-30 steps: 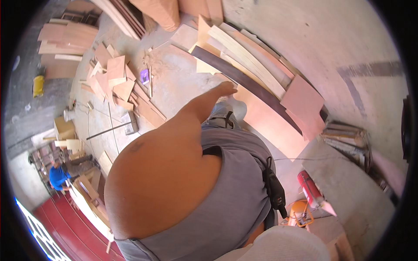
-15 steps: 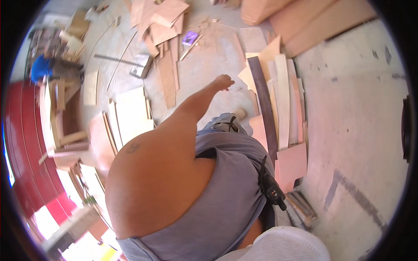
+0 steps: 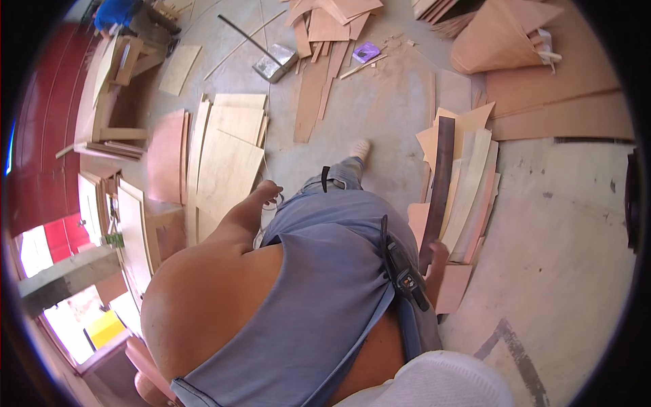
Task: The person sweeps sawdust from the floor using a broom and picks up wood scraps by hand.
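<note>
My left hand (image 3: pixel 270 192) hangs at my side with its fingers loosely apart and nothing in them. Closest to it is a stack of pale plywood sheets (image 3: pixel 230 163) on the left. On the other side, my right hand (image 3: pixel 437 256) is low beside my hip, partly hidden by my body and a black device (image 3: pixel 407 278) clipped to my clothing. In the picture it overlaps the near end of a dark strip of wood (image 3: pixel 439 183); I cannot tell whether they touch. Pale wood strips (image 3: pixel 468 190) lie alongside the dark one.
Ahead on the floor are a long-handled dustpan (image 3: pixel 274 62), wood offcuts (image 3: pixel 332 27) and a purple packet (image 3: pixel 366 52). Large brown sheets (image 3: pixel 563 102) lie at the far right. A wooden frame (image 3: pixel 122 102) stands left, near a person in blue (image 3: pixel 132 17).
My left arm has swung from stretched out ahead back to my side. The right hand has come into sight by the boards. The view has shifted, and my foot shows farther forward.
</note>
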### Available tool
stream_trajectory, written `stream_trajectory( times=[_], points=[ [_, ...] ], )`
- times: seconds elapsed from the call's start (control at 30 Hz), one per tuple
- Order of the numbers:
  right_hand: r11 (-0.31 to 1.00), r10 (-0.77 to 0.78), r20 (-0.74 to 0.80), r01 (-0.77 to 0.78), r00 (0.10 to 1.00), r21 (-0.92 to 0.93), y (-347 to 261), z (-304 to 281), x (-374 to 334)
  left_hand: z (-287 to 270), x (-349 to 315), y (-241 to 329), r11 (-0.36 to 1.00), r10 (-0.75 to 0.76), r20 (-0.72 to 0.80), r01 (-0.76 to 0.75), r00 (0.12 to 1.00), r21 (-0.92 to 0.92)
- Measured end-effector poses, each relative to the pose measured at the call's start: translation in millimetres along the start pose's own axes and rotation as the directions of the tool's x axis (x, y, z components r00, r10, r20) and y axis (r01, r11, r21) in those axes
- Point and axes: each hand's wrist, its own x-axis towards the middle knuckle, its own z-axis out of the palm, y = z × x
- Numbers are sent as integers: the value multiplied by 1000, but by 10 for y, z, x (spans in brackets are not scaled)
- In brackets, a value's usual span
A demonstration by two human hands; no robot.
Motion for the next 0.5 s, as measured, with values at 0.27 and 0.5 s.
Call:
stream_trajectory(
  times=[0.27,0.5],
  points=[
    [933,214,259,-118,942,-340,-1017,647,111,-358,531,479,943,106,71,-78,992,-323],
    [940,322,79,-309,943,-144,-2098,917,809,-1597,1420,1598,860,195,-6,-174,981,-479]
  ],
)
